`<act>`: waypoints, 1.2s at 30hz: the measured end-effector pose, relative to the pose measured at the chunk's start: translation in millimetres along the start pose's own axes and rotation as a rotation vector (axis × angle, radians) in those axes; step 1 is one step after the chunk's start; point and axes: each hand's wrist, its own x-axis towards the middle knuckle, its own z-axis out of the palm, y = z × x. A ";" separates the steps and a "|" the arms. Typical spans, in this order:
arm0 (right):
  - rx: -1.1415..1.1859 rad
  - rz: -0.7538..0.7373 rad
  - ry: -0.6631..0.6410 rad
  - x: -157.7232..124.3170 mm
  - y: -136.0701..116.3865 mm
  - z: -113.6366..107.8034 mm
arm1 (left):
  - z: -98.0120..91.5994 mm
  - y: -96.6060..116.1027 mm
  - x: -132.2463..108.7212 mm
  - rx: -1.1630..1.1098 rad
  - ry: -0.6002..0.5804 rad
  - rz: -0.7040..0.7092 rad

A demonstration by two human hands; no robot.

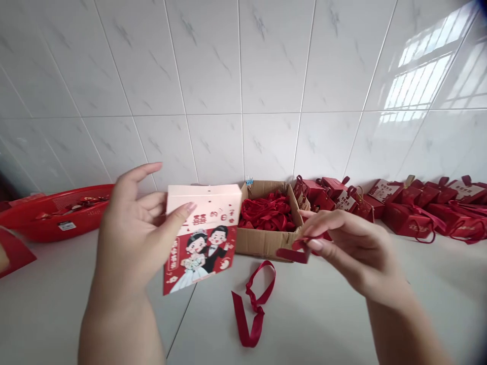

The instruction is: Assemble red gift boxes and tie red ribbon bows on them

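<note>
My left hand [133,228] holds up a pink and red gift box [203,235] printed with a cartoon bride and groom. The thumb presses on its front and the other fingers are behind it. My right hand [342,248] pinches one end of a dark red ribbon [255,304] between thumb and fingers, just right of the box. The ribbon hangs down in a knotted loop and its tail lies on the white surface below.
An open cardboard carton [266,238] full of red ribbons stands by the tiled wall. Several finished red gift boxes [411,208] line the wall to the right. A red plastic basket [53,210] sits at the far left.
</note>
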 end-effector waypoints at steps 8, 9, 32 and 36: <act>0.110 -0.229 0.338 5.6 26.2 33.5 | 51.4 2.6 -36.4 -0.152 -0.130 0.145; 0.115 -0.240 0.425 5.7 28.5 35.9 | 55.4 0.3 -39.5 -0.167 -0.145 0.161; -0.005 -0.129 0.511 2.8 25.3 37.8 | 74.3 -16.9 -46.9 -0.152 -0.299 0.256; -0.255 -0.203 0.325 3.8 19.8 30.4 | 70.8 -17.9 -45.3 -0.122 -0.246 0.330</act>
